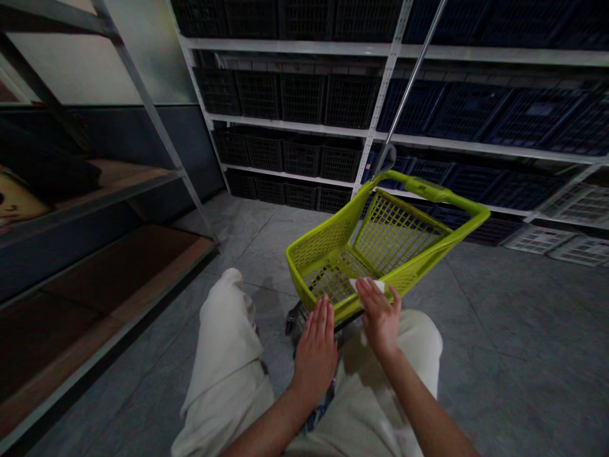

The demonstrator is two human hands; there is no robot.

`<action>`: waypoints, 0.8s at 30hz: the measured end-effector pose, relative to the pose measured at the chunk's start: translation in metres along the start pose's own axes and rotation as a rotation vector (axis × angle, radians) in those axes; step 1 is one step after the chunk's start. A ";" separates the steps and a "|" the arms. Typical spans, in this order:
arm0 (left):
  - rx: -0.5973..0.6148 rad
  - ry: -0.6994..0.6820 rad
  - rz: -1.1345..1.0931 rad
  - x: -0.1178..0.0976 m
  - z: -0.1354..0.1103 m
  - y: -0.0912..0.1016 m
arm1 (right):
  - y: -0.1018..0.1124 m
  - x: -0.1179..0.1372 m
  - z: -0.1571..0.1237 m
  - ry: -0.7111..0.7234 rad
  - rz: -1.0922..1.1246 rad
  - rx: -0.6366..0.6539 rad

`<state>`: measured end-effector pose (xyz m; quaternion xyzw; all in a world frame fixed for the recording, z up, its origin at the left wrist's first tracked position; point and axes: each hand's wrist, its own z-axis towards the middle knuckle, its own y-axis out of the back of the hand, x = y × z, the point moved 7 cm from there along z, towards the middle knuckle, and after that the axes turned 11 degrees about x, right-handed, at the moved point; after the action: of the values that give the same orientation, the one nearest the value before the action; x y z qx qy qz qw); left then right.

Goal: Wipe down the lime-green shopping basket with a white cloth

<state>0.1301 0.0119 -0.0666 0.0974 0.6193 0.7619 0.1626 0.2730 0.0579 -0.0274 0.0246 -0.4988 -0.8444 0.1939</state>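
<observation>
Lime-green basket cart point(316, 249) tipped up on the grey floor point(499, 330), both hands at its near edge!
Right hand point(380, 317) is down on a white cloth point(356, 285), its fingers point(368, 293) laid flat over it, pressing it against the mesh just inside the near rim, not clenched around it. Left hand point(316, 346) is just beside, palm down, fingers spread loose and straight, tips touching the outer wall, gripping nothing. The cart leans with its handle point(438, 193) up at the far side, one dark wheel point(294, 317) peeking out beneath, between the person's pale trouser knees. Behind it, white shelving point(304, 47) packed with dark crates point(304, 95); at left, a wooden rack point(124, 266).
</observation>
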 end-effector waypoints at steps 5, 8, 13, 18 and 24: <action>-0.032 -0.021 0.016 0.001 -0.001 0.002 | -0.012 0.057 -0.019 0.191 0.071 0.039; -0.019 -0.023 0.034 0.003 -0.001 0.002 | -0.006 0.027 -0.013 0.222 0.056 0.061; -0.007 -0.020 0.022 0.002 0.000 0.000 | 0.012 -0.056 0.010 0.013 -0.025 -0.008; -0.011 0.000 0.001 -0.002 0.001 -0.002 | 0.003 -0.015 -0.001 -0.022 0.028 -0.045; -0.021 -0.003 0.024 0.000 0.000 -0.001 | -0.013 0.044 -0.018 0.219 0.087 0.053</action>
<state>0.1301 0.0120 -0.0673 0.1042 0.6099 0.7701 0.1554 0.2331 0.0327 -0.0410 0.1001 -0.4973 -0.8141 0.2828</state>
